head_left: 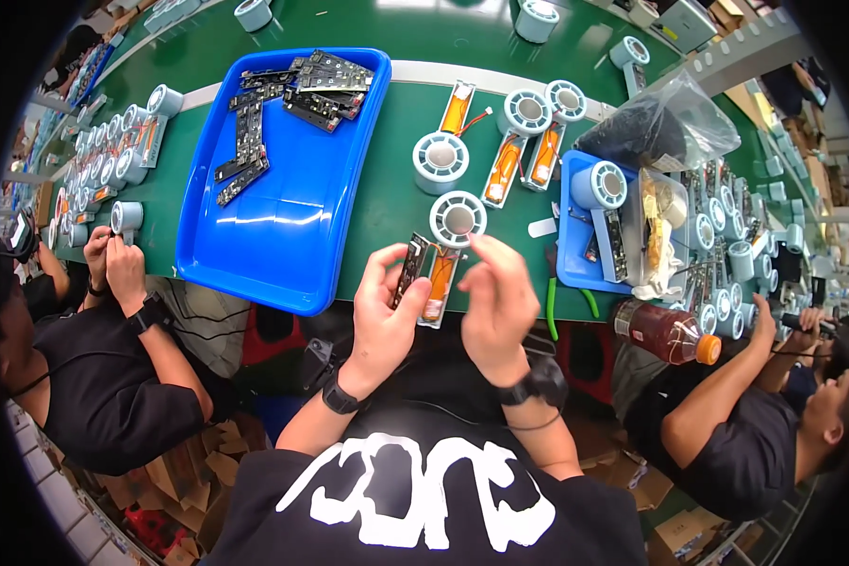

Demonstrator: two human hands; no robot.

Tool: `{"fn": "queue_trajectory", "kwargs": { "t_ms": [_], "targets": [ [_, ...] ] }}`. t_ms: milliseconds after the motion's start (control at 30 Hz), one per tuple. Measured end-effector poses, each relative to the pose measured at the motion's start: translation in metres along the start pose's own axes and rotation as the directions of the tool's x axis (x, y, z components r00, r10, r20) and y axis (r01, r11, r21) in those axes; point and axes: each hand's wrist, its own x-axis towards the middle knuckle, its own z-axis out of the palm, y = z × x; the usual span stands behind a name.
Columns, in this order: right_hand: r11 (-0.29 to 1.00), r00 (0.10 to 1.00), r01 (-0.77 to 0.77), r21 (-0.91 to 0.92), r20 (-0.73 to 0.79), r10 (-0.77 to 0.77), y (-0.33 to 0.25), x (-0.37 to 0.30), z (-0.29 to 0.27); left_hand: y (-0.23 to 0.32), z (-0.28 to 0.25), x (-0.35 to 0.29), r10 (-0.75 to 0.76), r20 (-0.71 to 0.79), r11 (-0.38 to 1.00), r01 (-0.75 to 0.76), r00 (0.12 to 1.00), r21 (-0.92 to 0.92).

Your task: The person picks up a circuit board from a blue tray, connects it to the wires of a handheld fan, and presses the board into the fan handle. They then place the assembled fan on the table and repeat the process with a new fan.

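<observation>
Between the fingers of my left hand is a narrow black circuit board, held upright along a small fan. The fan has a light-blue round head, and its slim handle case lies open. An orange battery pack shows inside that case, beside my left thumb. My left hand is closed on the board and also lies against the case. Bent and apart, the fingers of my right hand are at the fan's right side, a fingertip by the rim of the head. I see nothing held in them.
A blue tray with several circuit boards stands to the left. More open fans lie ahead. At the right are a small blue bin, green-handled pliers and a bottle. Co-workers sit on both sides.
</observation>
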Motion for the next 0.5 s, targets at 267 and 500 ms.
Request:
{"fn": "queue_trajectory", "kwargs": {
  "t_ms": [267, 500],
  "targets": [
    [0.806, 0.787, -0.576, 0.135, 0.361, 0.501, -0.043, 0.003, -0.029, 0.009, 0.002, -0.011, 0.433, 0.305, 0.728, -0.529, 0.848, 0.437],
    [0.884, 0.814, -0.466, -0.034, 0.377, 0.443, -0.03, 0.03, -0.045, 0.02, -0.024, 0.011, 0.374, 0.275, 0.668, -0.464, 0.885, 0.583]
  ]
}}
